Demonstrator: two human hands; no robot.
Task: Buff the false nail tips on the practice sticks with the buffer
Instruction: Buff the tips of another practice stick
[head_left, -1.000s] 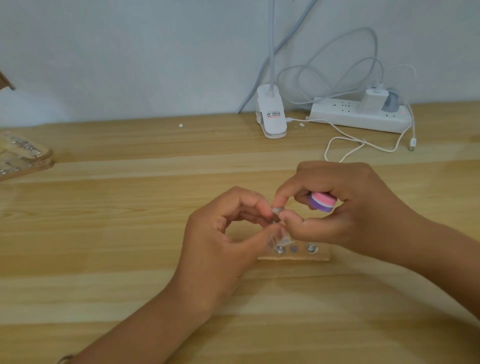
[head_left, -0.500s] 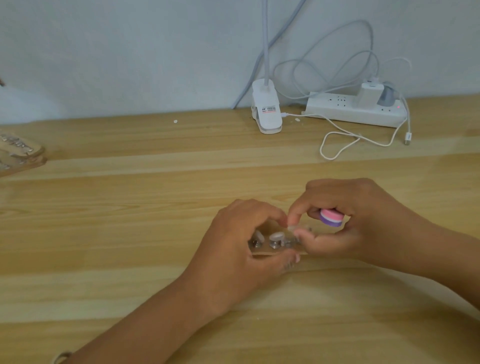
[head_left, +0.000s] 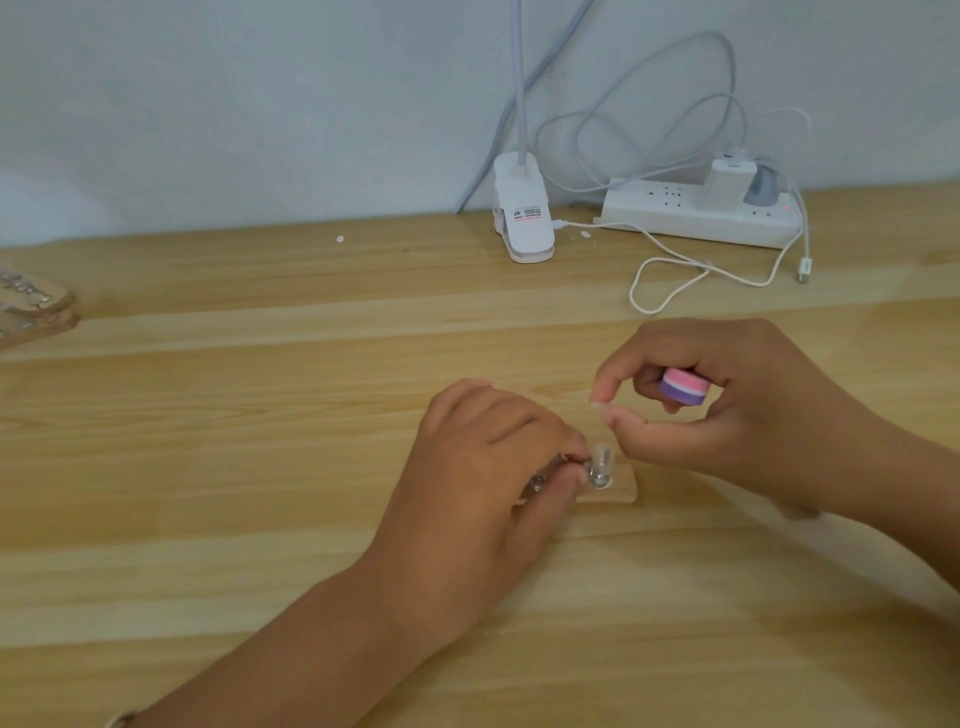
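Observation:
A small wooden holder block (head_left: 774, 493) lies on the table, mostly covered by my left hand (head_left: 483, 478). My left hand's fingers curl over the block and pinch a clear practice stick with a metal base. Another clear stick with a false nail tip (head_left: 602, 467) stands on the block just right of those fingers. My right hand (head_left: 727, 410) hovers just above and right of it, holding a pink, white and purple buffer (head_left: 683, 387) in its curled fingers. Its thumb and forefinger tips nearly meet.
The wooden table (head_left: 260, 467) stretches all around. At the back stand a white clip lamp base (head_left: 522, 218) and a white power strip (head_left: 701, 218) with a charger and loose white cables (head_left: 675, 280). A wooden stand with more sticks (head_left: 31, 312) sits at the left edge.
Both hands came down from a raised pinch to the holder block. My left hand now grips a stick on the block, and my right hand has drawn up and away to the right.

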